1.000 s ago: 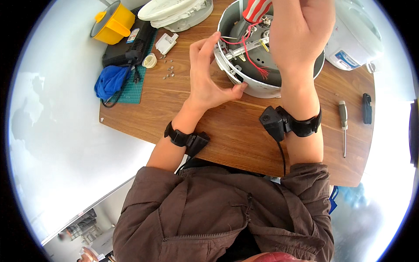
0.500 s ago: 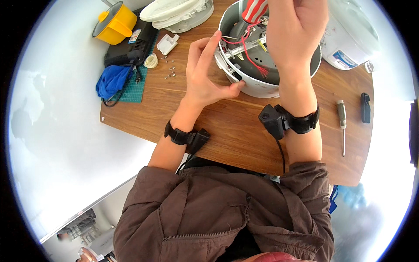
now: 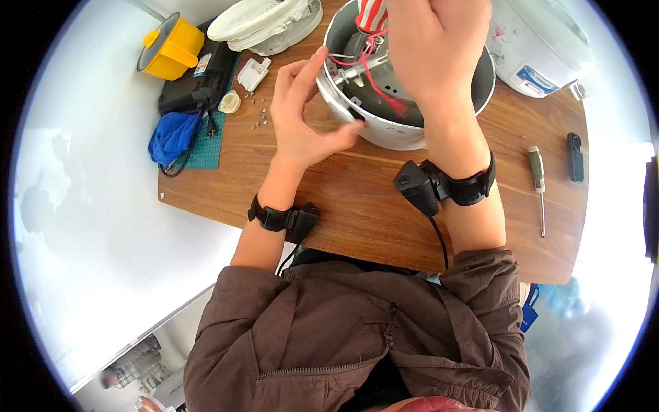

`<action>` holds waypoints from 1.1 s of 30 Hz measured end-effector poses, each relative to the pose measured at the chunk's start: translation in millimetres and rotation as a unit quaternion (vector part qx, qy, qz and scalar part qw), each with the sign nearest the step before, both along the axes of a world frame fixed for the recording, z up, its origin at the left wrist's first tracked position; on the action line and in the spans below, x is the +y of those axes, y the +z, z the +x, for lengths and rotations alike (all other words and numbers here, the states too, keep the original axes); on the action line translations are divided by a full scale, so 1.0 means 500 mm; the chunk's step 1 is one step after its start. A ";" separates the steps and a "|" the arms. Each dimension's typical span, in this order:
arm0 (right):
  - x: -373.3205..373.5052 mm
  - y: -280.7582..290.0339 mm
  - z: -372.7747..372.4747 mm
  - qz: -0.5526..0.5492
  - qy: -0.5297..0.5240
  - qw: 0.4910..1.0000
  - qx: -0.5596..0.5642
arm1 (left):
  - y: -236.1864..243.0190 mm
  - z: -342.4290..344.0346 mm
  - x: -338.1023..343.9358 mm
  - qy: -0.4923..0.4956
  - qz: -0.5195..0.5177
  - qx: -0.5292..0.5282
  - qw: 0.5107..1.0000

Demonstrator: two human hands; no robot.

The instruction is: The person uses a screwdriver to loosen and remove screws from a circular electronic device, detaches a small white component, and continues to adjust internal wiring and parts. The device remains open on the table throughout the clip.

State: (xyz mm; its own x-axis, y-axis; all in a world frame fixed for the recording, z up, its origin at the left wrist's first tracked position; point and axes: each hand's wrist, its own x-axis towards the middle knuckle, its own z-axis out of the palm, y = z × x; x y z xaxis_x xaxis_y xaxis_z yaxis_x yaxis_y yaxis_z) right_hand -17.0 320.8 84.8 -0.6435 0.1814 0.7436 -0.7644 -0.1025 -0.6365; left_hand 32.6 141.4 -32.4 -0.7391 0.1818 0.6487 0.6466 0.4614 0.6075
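the left hand [image 3: 302,113] held the side of a round metal housing [image 3: 395,134] with a wide grip: the fingers were at its rim and the thumb was against its outer wall. the housing stood on the wooden table [image 3: 371,199], in front of the person, with its open side up. inside it there were red wires [image 3: 373,75] with a frayed end, and a metal strip [image 3: 351,72] near the left wall. a tool with a red and white striped handle [image 3: 371,17] leaned into the housing from above.

the right hand [image 3: 446,48] was over the housing, just beside this handle. its fingers passed out of the upper edge of the view, so i cannot tell if they were closed on the tool or not.

to the right, a white appliance body [image 3: 539,48] stood near the housing, and a screwdriver [image 3: 537,165] with a grey handle lay beside a small black object [image 3: 575,156]. to the left of the left hand lay small metal pieces [image 3: 261,122], a round cream cap [image 3: 230,102] and a white plastic part [image 3: 255,73]. farther left, a blue cloth [image 3: 173,137] lay partly on a green mat [image 3: 206,154], near a yellow container [image 3: 171,44].
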 end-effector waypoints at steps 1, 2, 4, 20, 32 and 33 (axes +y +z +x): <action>-0.006 -0.004 -0.006 -0.017 -0.001 1.000 0.017 | -0.007 -0.004 -0.004 -0.021 0.038 -0.027 0.999; -0.012 -0.006 -0.010 -0.007 -0.026 0.998 0.049 | -0.010 -0.005 -0.007 -0.042 0.077 -0.054 0.995; -0.022 -0.013 -0.016 0.039 -0.103 0.986 0.125 | -0.010 -0.001 -0.001 -0.025 0.078 -0.032 0.996; -0.013 -0.003 0.000 -0.039 0.049 0.998 0.026 | 0.003 0.012 -0.027 -0.061 0.071 -0.145 0.985; 0.030 0.028 0.011 -0.126 0.037 0.984 0.120 | -0.058 0.013 -0.048 -0.087 0.090 -0.150 0.981; 0.040 0.031 0.015 -0.119 0.032 0.986 0.109 | -0.058 0.013 -0.045 -0.087 0.090 -0.149 0.981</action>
